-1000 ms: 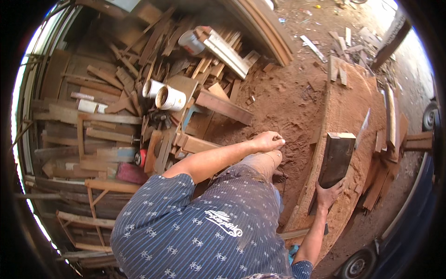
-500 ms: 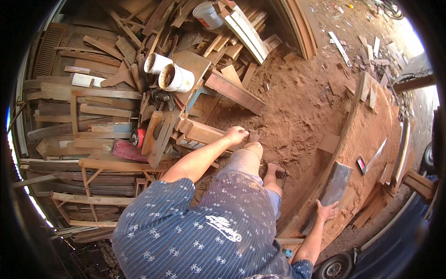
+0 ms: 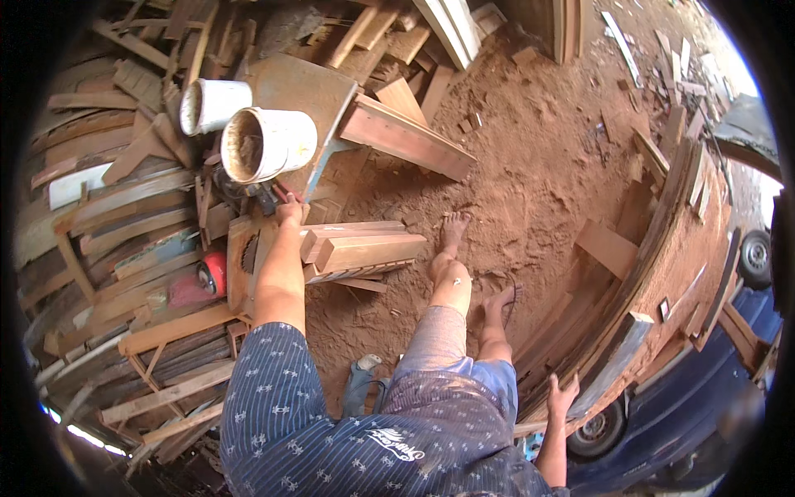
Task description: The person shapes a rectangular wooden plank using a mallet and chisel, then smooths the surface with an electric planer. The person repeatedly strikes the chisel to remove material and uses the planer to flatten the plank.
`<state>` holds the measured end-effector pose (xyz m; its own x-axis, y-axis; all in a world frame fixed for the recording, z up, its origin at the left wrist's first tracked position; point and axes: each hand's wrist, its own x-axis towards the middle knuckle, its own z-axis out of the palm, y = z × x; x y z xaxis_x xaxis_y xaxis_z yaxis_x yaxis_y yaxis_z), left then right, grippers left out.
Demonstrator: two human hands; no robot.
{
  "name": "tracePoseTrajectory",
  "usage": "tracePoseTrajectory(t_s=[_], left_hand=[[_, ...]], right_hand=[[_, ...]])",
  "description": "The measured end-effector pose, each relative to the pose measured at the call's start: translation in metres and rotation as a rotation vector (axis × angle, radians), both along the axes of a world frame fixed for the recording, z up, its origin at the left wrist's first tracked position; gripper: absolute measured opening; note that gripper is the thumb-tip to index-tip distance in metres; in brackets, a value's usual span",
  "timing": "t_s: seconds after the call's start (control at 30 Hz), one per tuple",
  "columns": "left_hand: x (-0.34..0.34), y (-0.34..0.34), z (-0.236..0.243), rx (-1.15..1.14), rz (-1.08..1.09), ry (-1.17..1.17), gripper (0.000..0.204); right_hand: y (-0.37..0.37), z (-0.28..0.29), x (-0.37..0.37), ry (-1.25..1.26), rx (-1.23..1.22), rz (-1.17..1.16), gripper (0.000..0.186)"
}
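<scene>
Plank (image 3: 614, 364) is lying on the dusty counter (image 3: 683, 269), so its placing is looking done; no tool is resting on it, and how much working is remaining cannot be told. The right hand (image 3: 561, 398) is hanging just beside it, thumb and fingers spreading apart, holding nothing. The left hand (image 3: 290, 209) is resting at dark clutter (image 3: 263, 197) near a bucket (image 3: 291, 142); whether it is gripping anything cannot be told, and nothing is showing lifted yet. Beams (image 3: 368, 251) are lying beside that forearm.

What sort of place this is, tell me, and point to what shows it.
Probably an open-sided carpentry workshop or wood yard: squared timbers lie stacked, a heap of wood offcuts fills the left, and reddish, sawdust-like dust covers the ground.
</scene>
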<state>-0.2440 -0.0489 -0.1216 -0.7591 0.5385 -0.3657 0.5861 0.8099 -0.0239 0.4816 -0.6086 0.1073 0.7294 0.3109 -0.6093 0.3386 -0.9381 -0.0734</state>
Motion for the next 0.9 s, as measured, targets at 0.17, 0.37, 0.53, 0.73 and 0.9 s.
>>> tracePoseTrajectory(t_s=[0.17, 0.37, 0.53, 0.73, 0.9], left_hand=[[-0.015, 0.022, -0.020, -0.359, -0.399, -0.011, 0.074], [0.076, 0.015, 0.075, 0.235, 0.382, -0.834, 0.055], [0.172, -0.079, 0.181, 0.178, 0.313, -1.131, 0.050], [0.364, -0.202, 0.254, -0.222, -0.194, -1.232, 0.041], [0.527, -0.291, 0.301, -0.348, -0.881, -1.580, 0.040]], right_hand=[[0.120, 0.001, -0.013, -0.011, 0.234, 0.066, 0.074], [0.145, 0.053, -0.046, 0.117, 0.356, 0.020, 0.062], [0.127, 0.094, -0.074, 0.434, 0.363, -0.196, 0.062], [0.127, 0.085, -0.095, 0.761, 0.627, -0.341, 0.065], [0.122, 0.098, -0.046, 0.821, 0.827, -0.525, 0.098]])
